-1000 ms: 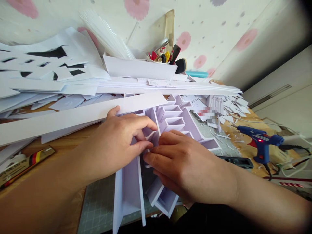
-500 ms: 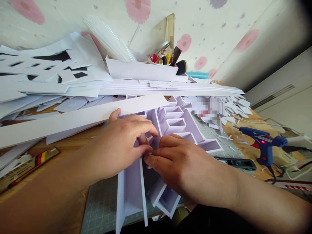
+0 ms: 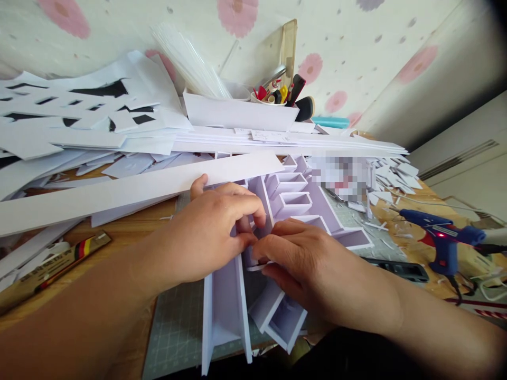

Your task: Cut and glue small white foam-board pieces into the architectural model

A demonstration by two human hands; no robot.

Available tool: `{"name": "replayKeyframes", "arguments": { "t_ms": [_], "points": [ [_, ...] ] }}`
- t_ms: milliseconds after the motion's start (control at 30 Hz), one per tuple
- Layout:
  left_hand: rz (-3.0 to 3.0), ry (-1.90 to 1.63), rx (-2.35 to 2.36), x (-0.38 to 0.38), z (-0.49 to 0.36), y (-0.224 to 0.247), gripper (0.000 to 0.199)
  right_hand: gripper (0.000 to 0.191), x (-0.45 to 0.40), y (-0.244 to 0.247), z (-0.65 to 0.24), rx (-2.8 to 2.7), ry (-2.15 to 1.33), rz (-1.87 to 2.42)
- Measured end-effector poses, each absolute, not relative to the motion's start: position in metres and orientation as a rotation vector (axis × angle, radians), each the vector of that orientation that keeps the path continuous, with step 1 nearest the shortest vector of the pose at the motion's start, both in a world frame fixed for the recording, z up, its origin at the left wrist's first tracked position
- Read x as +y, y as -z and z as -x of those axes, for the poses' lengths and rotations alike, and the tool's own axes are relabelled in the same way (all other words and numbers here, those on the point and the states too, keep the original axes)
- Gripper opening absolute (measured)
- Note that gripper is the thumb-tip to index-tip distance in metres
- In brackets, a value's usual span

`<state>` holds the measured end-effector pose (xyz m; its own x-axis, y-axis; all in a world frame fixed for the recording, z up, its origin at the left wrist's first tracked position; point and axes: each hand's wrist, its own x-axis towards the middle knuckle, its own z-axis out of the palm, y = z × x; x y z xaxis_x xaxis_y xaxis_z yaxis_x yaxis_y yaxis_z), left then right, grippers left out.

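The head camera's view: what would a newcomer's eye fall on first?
Probably the left hand and right hand, fingertips close together near the centre, among white box-like pieces. Next, the blue glue gun off to the right, its small red light glowing. Behind, big pink flowers stand out on the pale wall.

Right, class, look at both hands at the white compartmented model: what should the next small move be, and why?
Probably ease the right hand back slightly to check the spot beneath: its fingers and those of the left hand crowd together at the white compartmented model, partly hiding what they touch.
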<state>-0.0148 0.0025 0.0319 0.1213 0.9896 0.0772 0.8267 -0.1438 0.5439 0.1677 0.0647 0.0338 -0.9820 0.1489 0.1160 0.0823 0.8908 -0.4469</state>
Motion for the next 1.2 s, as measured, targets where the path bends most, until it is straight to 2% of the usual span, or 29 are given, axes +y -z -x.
{"name": "replayKeyframes", "arguments": {
  "t_ms": [400, 700, 767, 867, 967, 1033, 1100, 1200],
  "points": [
    [-2.006, -0.650, 1.751, 0.004, 0.018, -0.028, 0.015, 0.021, 0.068, -0.034, -0.168, -2.913, -0.892, 0.187],
    [-2.000, -0.614, 1.763, 0.005, 0.017, -0.028, 0.013, 0.015, 0.068, -0.037, -0.166, -2.928, -0.731, 0.062],
    [-2.000, -0.683, 1.781, 0.004, 0.018, -0.030, 0.010, 0.017, 0.070, -0.042, -0.169, -2.893, -0.742, 0.062],
    [-1.881, -0.988, 1.771, 0.000, 0.022, -0.033, 0.007, 0.021, 0.076, -0.055, -0.180, -2.736, -0.815, 0.134],
    [-1.657, -1.301, 1.553, -0.005, 0.025, -0.032, 0.018, 0.021, 0.079, -0.064, -0.197, -2.458, -1.006, 0.266],
    [-1.534, -1.415, 1.232, -0.008, 0.023, -0.029, 0.025, 0.018, 0.077, -0.062, -0.206, -2.200, -1.189, 0.348],
    [-1.416, -1.392, 0.836, -0.010, 0.018, -0.026, 0.033, 0.013, 0.073, -0.054, -0.210, -1.917, -1.375, 0.382],
    [-1.276, -1.324, 0.605, -0.014, 0.006, -0.025, 0.048, 0.009, 0.062, -0.038, -0.205, -1.556, -1.631, 0.358]
  ]
}}
